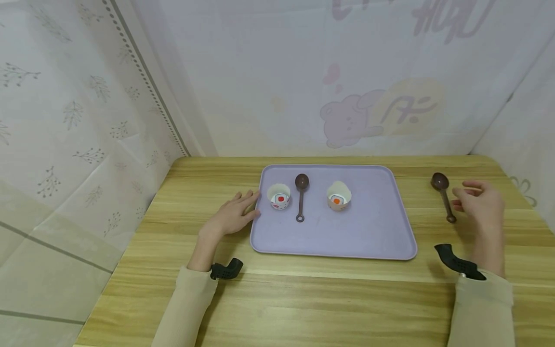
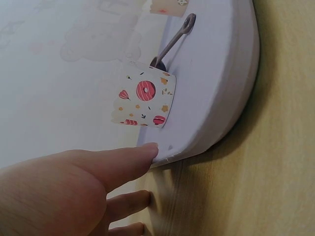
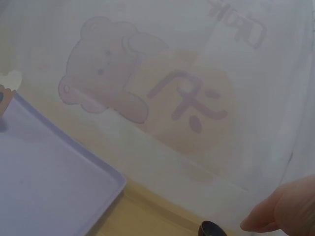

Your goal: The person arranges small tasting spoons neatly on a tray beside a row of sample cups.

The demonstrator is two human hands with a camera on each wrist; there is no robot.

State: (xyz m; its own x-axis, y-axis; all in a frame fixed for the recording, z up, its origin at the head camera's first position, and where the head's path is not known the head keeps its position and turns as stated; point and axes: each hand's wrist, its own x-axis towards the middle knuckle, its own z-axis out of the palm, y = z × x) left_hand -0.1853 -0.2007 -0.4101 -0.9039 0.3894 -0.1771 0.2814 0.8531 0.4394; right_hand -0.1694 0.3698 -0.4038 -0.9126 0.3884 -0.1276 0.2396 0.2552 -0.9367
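Note:
My left hand rests at the left edge of a lilac tray, its fingers spread and the thumb at the rim. A patterned paper cup with a red-marked bottom stands on the tray close to that hand. To its right lies a brown measuring spoon, bowl away from me. Farther right is a second paper cup with an orange mark inside. Right of the tray, another brown measuring spoon lies on the table. My right hand hovers just beside it, fingers loosely bent and holding nothing.
The wooden table ends at a printed cloth curtain behind the tray. More cloth hangs on the left and right sides. Each wrist carries a black camera mount.

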